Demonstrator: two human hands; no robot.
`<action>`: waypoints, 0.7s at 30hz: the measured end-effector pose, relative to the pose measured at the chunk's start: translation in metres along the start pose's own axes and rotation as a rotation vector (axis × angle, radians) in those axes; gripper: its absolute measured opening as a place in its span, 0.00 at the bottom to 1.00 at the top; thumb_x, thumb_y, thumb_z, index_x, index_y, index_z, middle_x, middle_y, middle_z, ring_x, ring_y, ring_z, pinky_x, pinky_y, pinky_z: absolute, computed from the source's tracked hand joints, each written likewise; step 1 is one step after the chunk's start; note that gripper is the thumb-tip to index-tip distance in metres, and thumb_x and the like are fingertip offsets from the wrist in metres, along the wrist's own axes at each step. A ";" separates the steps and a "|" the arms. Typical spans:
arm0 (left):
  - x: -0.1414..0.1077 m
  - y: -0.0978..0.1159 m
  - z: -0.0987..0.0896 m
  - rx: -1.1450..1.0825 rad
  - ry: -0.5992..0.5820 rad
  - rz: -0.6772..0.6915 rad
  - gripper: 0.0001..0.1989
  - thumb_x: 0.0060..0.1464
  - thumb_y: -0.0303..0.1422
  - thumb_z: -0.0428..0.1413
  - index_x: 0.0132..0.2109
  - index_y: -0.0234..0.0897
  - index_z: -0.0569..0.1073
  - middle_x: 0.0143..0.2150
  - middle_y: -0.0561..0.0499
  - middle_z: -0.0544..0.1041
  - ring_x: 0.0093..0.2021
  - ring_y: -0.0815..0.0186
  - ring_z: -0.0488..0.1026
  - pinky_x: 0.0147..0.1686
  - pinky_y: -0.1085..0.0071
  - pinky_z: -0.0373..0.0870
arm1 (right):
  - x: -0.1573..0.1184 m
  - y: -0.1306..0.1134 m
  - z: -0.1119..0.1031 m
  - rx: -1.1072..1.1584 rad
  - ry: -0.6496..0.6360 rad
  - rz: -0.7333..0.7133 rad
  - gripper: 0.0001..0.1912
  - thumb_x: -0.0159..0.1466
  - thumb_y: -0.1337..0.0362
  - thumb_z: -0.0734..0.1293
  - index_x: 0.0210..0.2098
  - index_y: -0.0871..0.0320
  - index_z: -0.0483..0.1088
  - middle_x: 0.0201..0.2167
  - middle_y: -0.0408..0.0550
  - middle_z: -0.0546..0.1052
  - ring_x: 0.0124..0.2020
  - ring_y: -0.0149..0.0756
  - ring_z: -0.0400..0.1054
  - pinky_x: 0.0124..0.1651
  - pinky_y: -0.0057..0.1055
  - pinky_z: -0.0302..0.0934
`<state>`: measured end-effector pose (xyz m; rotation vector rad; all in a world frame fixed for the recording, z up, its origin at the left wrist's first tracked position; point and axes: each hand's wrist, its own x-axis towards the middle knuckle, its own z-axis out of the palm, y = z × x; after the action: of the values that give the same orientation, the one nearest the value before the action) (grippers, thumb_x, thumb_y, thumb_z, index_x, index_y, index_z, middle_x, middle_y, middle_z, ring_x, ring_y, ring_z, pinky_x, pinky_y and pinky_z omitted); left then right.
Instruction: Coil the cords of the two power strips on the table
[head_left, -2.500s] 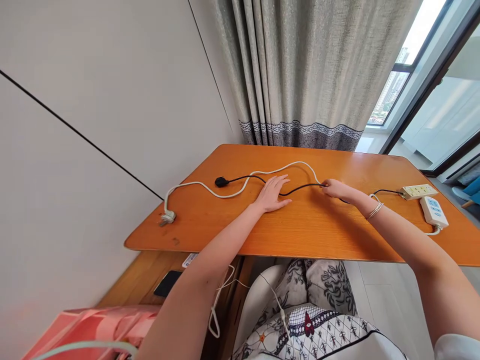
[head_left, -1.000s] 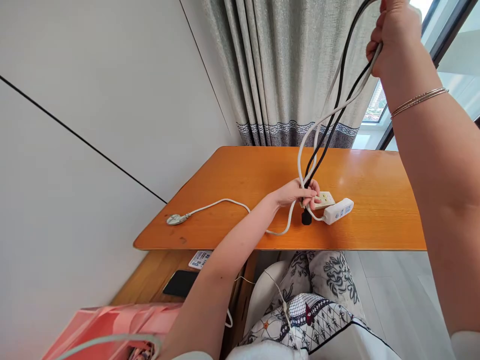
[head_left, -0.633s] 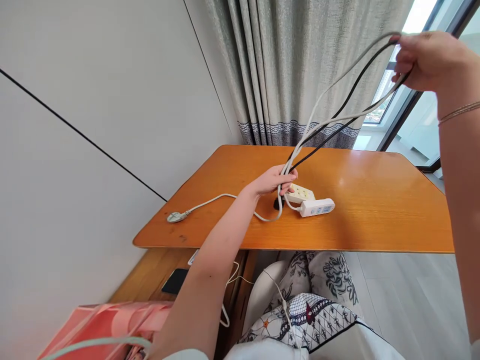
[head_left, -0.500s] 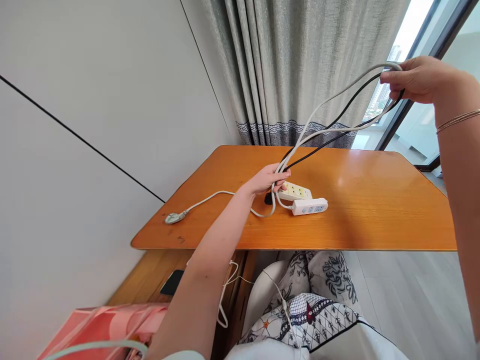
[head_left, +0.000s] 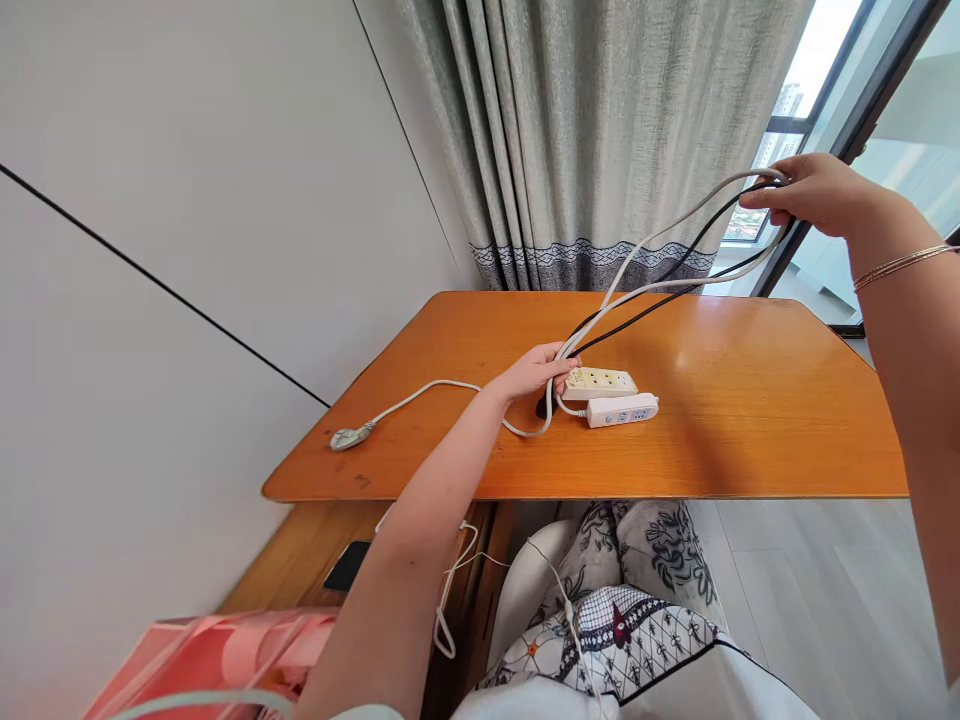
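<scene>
My left hand (head_left: 541, 371) is closed around a bundle of a white cable (head_left: 637, 292) and a black cable (head_left: 637, 318), low over the table. Up at the right, my right hand (head_left: 806, 195) grips the far bend of the same cables, so they stretch in long loops between both hands. Just right of my left hand lie two power strips: a cream one (head_left: 600, 383) behind and a white one (head_left: 622, 411) in front. A white plug (head_left: 351, 438) rests at the table's left end, its cord running toward my left hand. A black piece (head_left: 543, 407) shows partly beneath my left fingers.
The orange wooden table (head_left: 780, 400) stands against a pale wall panel (head_left: 187, 200). Behind it hang grey curtains (head_left: 600, 130), with a window at the right. Below left are a dark phone (head_left: 346, 566), a pink bag (head_left: 195, 660) and a thin white cable (head_left: 444, 620).
My right hand has come down and slightly left with the cable loops. My left hand has shifted a little lower and right, and the cream power strip has slid slightly right.
</scene>
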<state>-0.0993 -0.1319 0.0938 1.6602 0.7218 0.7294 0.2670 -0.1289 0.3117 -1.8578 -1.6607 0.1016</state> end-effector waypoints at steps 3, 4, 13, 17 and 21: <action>-0.001 0.003 0.001 0.005 0.013 -0.033 0.18 0.49 0.42 0.65 0.38 0.36 0.69 0.19 0.61 0.68 0.18 0.73 0.67 0.22 0.75 0.67 | -0.001 0.000 0.004 0.020 0.022 0.090 0.25 0.59 0.46 0.70 0.27 0.63 0.64 0.26 0.46 0.72 0.25 0.17 0.55 0.29 0.38 0.43; -0.002 0.005 0.001 0.017 0.012 -0.045 0.17 0.48 0.40 0.65 0.37 0.36 0.69 0.19 0.60 0.69 0.18 0.73 0.68 0.22 0.75 0.66 | 0.000 -0.001 0.006 0.051 0.073 0.091 0.24 0.60 0.47 0.69 0.26 0.63 0.63 0.28 0.48 0.74 0.25 0.17 0.56 0.29 0.38 0.43; -0.007 0.023 -0.001 0.029 -0.036 -0.026 0.10 0.47 0.35 0.61 0.33 0.37 0.68 0.18 0.57 0.72 0.22 0.70 0.72 0.30 0.73 0.71 | 0.010 -0.013 0.009 0.239 0.414 -0.010 0.20 0.70 0.58 0.62 0.23 0.56 0.57 0.33 0.63 0.77 0.26 0.21 0.66 0.28 0.37 0.49; -0.008 0.019 -0.001 0.027 -0.067 -0.031 0.11 0.48 0.38 0.60 0.34 0.36 0.70 0.19 0.55 0.74 0.23 0.68 0.73 0.31 0.71 0.70 | 0.007 -0.009 0.009 0.249 0.331 0.075 0.19 0.69 0.56 0.63 0.25 0.57 0.59 0.36 0.65 0.76 0.29 0.25 0.67 0.29 0.40 0.46; -0.009 0.009 -0.003 -0.025 -0.024 -0.010 0.12 0.48 0.40 0.60 0.34 0.35 0.70 0.20 0.53 0.75 0.24 0.67 0.75 0.31 0.70 0.70 | 0.002 0.004 0.011 0.255 0.207 0.172 0.20 0.66 0.55 0.67 0.25 0.60 0.61 0.34 0.60 0.76 0.31 0.26 0.68 0.29 0.39 0.43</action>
<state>-0.1068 -0.1391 0.1028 1.6389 0.7006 0.7081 0.2655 -0.1232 0.3019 -1.7483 -1.2838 0.1784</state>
